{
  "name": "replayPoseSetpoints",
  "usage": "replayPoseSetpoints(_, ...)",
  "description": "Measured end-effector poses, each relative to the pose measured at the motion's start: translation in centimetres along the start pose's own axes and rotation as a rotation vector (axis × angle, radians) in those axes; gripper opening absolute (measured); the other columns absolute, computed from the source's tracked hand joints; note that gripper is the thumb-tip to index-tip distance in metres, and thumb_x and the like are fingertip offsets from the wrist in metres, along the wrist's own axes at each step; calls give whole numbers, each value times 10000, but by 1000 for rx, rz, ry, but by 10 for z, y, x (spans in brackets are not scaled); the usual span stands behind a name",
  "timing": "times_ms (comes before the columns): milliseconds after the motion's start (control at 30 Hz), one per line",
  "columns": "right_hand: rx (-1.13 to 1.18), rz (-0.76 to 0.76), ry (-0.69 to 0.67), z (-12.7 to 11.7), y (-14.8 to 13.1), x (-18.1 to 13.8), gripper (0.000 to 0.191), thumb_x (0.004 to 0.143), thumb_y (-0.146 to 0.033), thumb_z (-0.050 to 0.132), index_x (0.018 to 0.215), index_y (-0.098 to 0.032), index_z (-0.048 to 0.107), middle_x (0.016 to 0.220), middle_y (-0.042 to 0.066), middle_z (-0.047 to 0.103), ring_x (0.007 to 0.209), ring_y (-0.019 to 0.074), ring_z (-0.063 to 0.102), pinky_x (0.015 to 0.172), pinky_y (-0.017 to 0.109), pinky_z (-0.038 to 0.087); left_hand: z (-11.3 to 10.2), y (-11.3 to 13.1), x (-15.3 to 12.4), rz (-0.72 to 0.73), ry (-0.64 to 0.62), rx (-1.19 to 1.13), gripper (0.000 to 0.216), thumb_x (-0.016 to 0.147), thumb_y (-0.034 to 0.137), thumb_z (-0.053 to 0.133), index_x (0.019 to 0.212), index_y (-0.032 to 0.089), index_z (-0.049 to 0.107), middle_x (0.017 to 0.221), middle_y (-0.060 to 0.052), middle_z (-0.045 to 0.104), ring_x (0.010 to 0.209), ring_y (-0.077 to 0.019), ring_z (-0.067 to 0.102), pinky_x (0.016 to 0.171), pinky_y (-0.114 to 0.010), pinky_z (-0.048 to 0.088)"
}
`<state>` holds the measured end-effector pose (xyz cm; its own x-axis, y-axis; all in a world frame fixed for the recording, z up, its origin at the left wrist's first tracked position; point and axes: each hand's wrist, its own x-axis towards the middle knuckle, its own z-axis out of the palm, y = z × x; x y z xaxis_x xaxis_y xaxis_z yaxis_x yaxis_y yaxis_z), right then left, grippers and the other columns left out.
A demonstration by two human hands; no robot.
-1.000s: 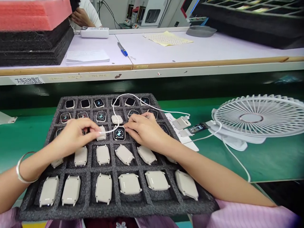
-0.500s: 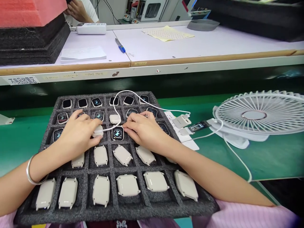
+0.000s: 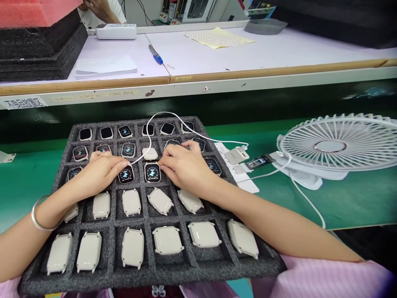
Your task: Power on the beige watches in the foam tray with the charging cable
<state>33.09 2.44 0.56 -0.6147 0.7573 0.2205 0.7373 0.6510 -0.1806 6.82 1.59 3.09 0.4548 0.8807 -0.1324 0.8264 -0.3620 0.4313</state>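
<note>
A dark foam tray point(image 3: 111, 273) holds several smartwatches without straps, in rows of square pockets. My left hand point(image 3: 101, 171) is closed at the upper left edge of a smartwatch point(image 3: 126, 174) with a lit screen. A white charging cable point(image 3: 161, 113) runs to that watch's upper corner; its charger end is hidden. My right hand point(image 3: 189, 167) pinches the right side of a neighbouring lit smartwatch point(image 3: 152, 173), which lies face up. Just above it sits a small white rounded piece point(image 3: 150, 154). The watches nearest me lie back side up, while the farther ones show dark or lit screens.
To the right are a white power strip point(image 3: 248, 186) with a plugged-in charger point(image 3: 237, 155) and a white fan point(image 3: 330, 145). A raised shelf point(image 3: 198, 68) behind the tray bears a pen point(image 3: 155, 54), papers point(image 3: 105, 65) and foam stacks point(image 3: 34, 54). Another person's hand point(image 3: 98, 7) shows at the back.
My left hand has turned and pulled back slightly. The white round charger it held is now out of sight, and a lit watch face shows there. My right hand stays at its watch.
</note>
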Motion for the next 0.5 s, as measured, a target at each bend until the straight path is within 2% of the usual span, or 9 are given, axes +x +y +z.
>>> replayPoseSetpoints(133,-126,8,46,-2,-6,3,261,965,-136,508,823,-165,725,887,57,624,816,204,527,937,451,197,-1,-1,0,2,1,-4,482,993,505,298,951,243,700,897,-40,719,924,-264,593,1037,-483,326)
replayPoseSetpoints(267,-176,22,129,-18,2,-8,248,963,-136,499,820,-179,697,902,64,653,834,221,566,924,443,245,-2,0,0,-15,-19,7,501,990,517,289,958,237,703,972,-47,736,956,-270,612,1042,-494,325)
replayPoseSetpoints(400,3,-19,179,-45,20,-41,204,1008,-187,475,905,-218,649,906,30,691,853,211,636,955,438,285,-6,3,3,-56,-28,-23,500,963,538,334,1007,235,730,1029,-53,757,999,-281,652,1040,-477,361)
replayPoseSetpoints(500,92,-26,163,-60,32,-75,190,1039,-233,466,930,-241,621,885,10,701,817,205,655,985,451,293,-14,8,5,-124,31,-99,445,890,559,469,986,226,749,961,-41,772,892,-259,672,948,-408,433)
